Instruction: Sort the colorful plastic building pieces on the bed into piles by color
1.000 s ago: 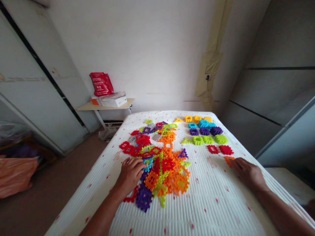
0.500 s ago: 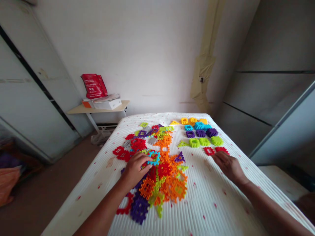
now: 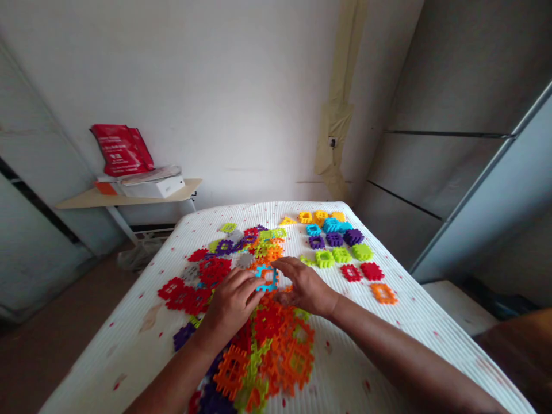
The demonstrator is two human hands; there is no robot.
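Over the mixed pile of toothed plastic pieces, my left hand [image 3: 233, 298] pinches a light-blue square frame [image 3: 268, 278] at its left side. My right hand [image 3: 304, 287] is just to the right of that frame, thumb and fingers apart, with no piece visible between them. Beneath both hands lie red pieces [image 3: 267, 321] and orange pieces [image 3: 297, 362]. On the right, an orange square [image 3: 384, 293] lies in front of two red squares, one of them at the right [image 3: 371, 271].
Green [image 3: 341, 255], purple [image 3: 334, 239], blue [image 3: 331, 225] and yellow pieces [image 3: 320, 217] form rows at the back right of the white cloth-covered surface [image 3: 414, 339]. A small side table [image 3: 95, 198] holds a red bag [image 3: 121, 150] and boxes.
My right hand has moved left from the red squares to beside the blue frame. An orange square now shows in front of the red ones. The view has shifted right.
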